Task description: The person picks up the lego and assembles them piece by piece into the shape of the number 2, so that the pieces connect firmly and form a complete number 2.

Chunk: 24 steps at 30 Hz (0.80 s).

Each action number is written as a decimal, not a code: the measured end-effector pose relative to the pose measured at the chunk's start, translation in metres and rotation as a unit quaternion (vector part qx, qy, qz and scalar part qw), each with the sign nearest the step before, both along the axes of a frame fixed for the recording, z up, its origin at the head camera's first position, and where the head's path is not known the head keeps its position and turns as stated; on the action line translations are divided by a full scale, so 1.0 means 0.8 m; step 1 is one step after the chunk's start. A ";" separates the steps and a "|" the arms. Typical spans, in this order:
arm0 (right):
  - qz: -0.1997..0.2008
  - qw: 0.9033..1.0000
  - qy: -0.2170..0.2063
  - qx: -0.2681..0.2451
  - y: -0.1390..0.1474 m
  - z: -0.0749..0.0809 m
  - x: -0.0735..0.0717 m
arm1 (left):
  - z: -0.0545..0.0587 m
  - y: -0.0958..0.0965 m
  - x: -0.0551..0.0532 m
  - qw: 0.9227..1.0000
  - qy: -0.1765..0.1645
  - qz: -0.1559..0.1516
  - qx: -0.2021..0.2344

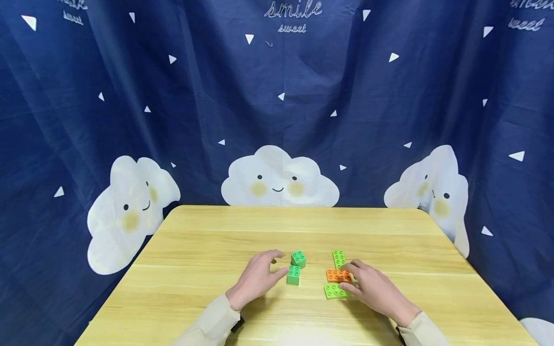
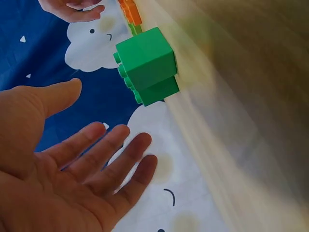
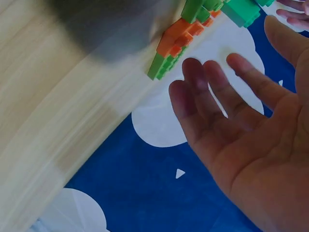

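Note:
Two dark green toy building bricks stand close together mid-table: a nearer brick (image 1: 293, 275) and, just behind it, a farther brick (image 1: 298, 259). My left hand (image 1: 258, 275) is to the left of them with fingers spread, and its wrist view shows a gap between the fingertips and the green brick (image 2: 147, 58). To the right lie an orange brick (image 1: 335, 275), a light green brick (image 1: 334, 291) in front of it and another light green brick (image 1: 338, 258) behind. Over their right ends hovers my right hand (image 1: 375, 288), fingers relaxed, holding nothing; its wrist view shows the orange brick (image 3: 176, 38) beyond the fingertips.
A wooden table (image 1: 207, 254) with rounded far corners carries the bricks. Behind it hangs a dark blue curtain (image 1: 242, 96) printed with smiling white clouds and small triangles, reaching round both sides.

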State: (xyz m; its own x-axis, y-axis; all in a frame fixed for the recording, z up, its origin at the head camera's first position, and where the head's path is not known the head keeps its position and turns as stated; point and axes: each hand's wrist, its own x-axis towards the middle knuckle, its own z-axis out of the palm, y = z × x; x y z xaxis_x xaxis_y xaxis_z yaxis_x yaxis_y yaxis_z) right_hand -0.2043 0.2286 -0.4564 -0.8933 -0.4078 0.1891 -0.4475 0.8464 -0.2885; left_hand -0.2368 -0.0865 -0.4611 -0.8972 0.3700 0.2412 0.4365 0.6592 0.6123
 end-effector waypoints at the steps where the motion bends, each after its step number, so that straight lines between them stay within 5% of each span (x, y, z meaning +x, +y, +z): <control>1: 0.008 1.000 -0.003 -0.005 0.000 0.000 -0.001 | 0.000 0.000 -0.001 1.000 -0.004 -0.005 0.003; 12: 0.084 0.992 -0.067 -0.071 0.004 -0.007 -0.012 | -0.006 0.003 -0.003 0.996 -0.065 -0.033 0.042; 24: 0.095 0.980 -0.137 -0.113 0.010 -0.015 -0.018 | -0.012 0.005 -0.004 0.990 -0.116 -0.053 0.067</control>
State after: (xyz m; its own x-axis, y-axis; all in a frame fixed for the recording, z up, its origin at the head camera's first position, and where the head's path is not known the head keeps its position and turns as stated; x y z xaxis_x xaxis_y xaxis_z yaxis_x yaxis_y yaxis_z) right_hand -0.2188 0.2368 -0.4684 -0.8355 -0.5464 0.0584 -0.4704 0.6562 -0.5900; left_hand -0.2397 -0.0822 -0.4706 -0.8918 0.4442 0.0858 0.3361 0.5236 0.7829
